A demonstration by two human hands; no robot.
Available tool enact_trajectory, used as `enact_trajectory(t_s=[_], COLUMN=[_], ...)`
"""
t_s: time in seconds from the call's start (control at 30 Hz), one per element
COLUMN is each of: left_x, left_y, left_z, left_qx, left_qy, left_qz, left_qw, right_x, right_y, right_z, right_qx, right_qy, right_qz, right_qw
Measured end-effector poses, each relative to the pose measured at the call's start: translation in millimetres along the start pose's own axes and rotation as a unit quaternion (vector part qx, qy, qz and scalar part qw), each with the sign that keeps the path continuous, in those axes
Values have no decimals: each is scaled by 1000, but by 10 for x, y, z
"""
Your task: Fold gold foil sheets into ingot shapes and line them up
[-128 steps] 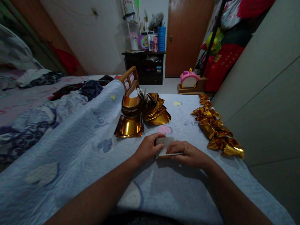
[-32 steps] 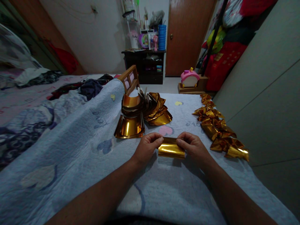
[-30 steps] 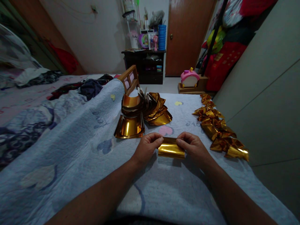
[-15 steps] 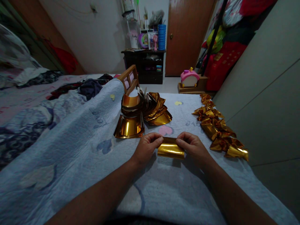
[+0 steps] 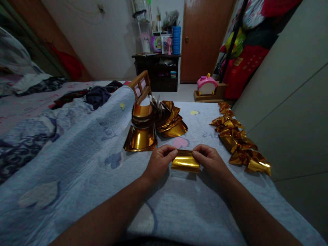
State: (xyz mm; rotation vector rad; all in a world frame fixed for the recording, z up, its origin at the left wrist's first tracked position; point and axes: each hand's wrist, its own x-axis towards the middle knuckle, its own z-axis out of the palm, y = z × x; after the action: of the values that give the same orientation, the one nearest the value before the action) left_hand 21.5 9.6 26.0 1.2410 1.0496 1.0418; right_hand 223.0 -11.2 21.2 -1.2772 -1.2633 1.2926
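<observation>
A sheet of shiny gold foil paper (image 5: 185, 163) hangs between my hands just above the bed cover, curved along its length. My left hand (image 5: 161, 160) pinches its upper left corner between thumb and fingers. The upper right corner is pinched by my right hand (image 5: 208, 158) in the same way. Beyond my left hand lie a stack of gold foil sheets (image 5: 142, 138) and a fanned pile of more sheets (image 5: 172, 120). To the right of my right hand runs a row of folded gold foil pieces (image 5: 237, 141).
Everything lies on a light blue quilted bed cover (image 5: 179, 212) with heart prints. A wooden bed rail (image 5: 142, 87) rises behind the stacks. Farther back are a dark cabinet (image 5: 156, 73), a brown door (image 5: 201, 44) and a pink toy (image 5: 207, 83). A pale wardrobe (image 5: 289, 130) borders the right.
Both hands still pinch the foil sheet at about the same spot. Its curve looks nearly the same, and the view has shifted very slightly.
</observation>
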Motion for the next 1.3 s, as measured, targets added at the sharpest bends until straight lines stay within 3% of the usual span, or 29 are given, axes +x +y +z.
enact_trajectory(t_s=[0.87, 1.07, 1.3], left_x=[14, 26, 75], left_y=[-39, -60, -179], left_z=[2, -10, -19], left_qx=[6, 52, 157], left_qy=[4, 5, 14], left_qz=[7, 19, 46], left_qw=[1000, 998, 986], right_x=[-6, 14, 29], right_y=[-21, -6, 71], right_z=[6, 13, 41], right_qx=[-56, -91, -201], right_qy=[19, 26, 50], right_qz=[-23, -20, -36], right_qw=[998, 995, 978])
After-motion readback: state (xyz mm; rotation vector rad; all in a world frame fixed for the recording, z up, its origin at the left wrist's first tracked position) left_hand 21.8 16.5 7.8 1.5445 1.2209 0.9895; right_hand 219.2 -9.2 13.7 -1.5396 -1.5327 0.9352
